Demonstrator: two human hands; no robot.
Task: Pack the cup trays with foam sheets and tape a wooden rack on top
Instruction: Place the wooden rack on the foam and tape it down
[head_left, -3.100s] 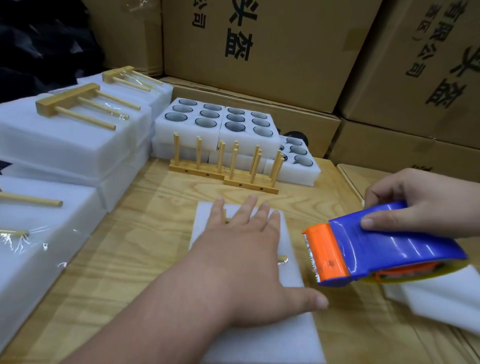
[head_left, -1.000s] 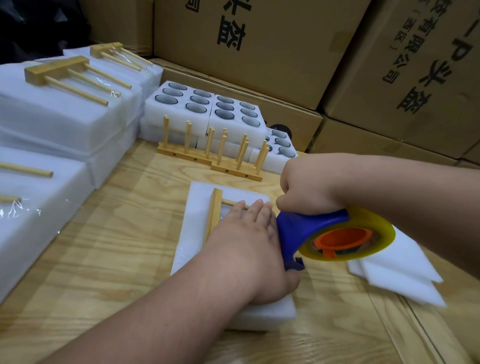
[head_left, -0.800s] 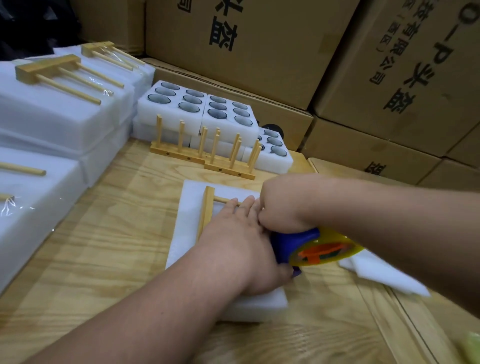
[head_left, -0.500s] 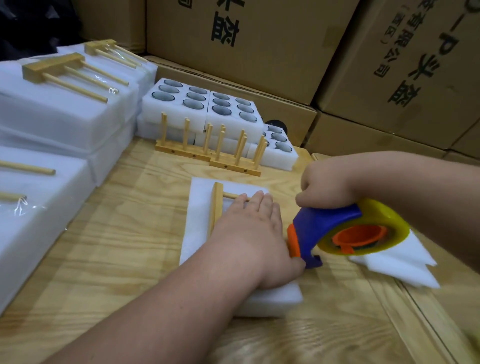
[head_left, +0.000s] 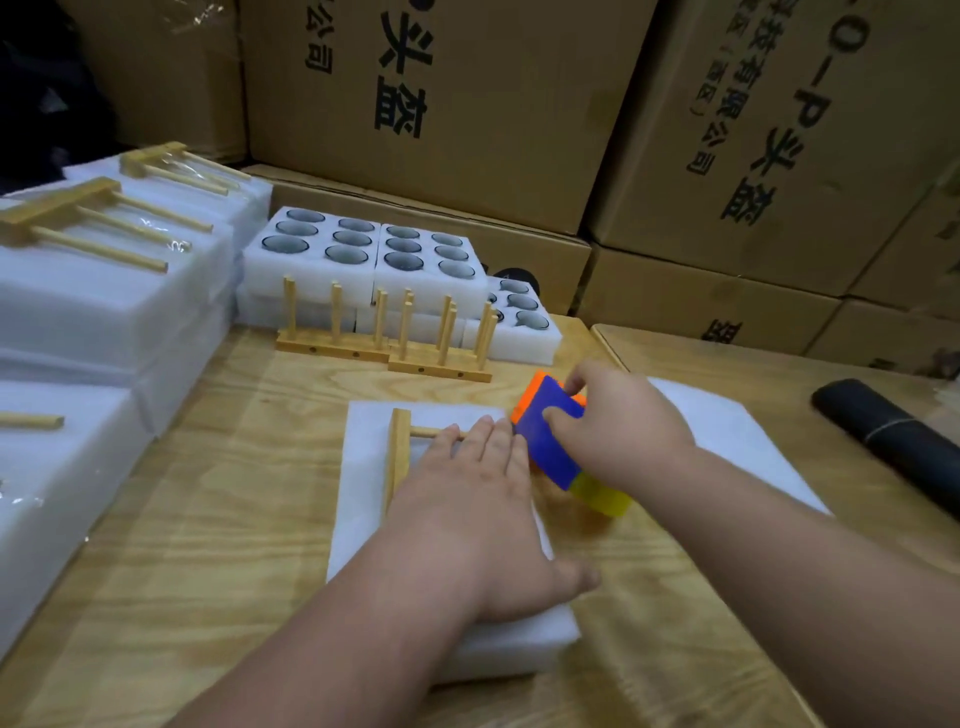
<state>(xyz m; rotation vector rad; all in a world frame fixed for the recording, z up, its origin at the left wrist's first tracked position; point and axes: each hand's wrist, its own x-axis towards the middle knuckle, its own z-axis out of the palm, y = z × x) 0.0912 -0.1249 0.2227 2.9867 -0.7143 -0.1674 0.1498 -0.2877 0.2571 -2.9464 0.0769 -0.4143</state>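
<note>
Hands meet over a white foam-covered pack (head_left: 363, 499) lying flat on the pale wooden table (head_left: 208, 519). On top of this pack lies a light wooden rack with a flat base bar and round dowels (head_left: 400, 457), its base bar towards the left and one dowel showing beyond the fingers. The left hand (head_left: 467, 525) lies palm down and spread open on the rack and foam, pressing flat and grasping nothing. The right hand (head_left: 618, 431) is clamped around a blue and orange tape dispenser holding a yellow roll (head_left: 556, 441), which sits at the right edge of the pack, just beside the left fingertips. To the right of the dispenser a loose white foam sheet (head_left: 727, 436) rests on the table, partly under the right forearm, and further right lies a black roll (head_left: 883, 431).

At the back of the table two upright wooden peg racks (head_left: 384, 338) stand side by side, in front of white foam trays with cups set in round holes (head_left: 363, 254). Along the left are stacked white foam packs with wooden racks on top (head_left: 104, 280). Brown cardboard boxes printed with black characters (head_left: 441, 78) fill the background
</note>
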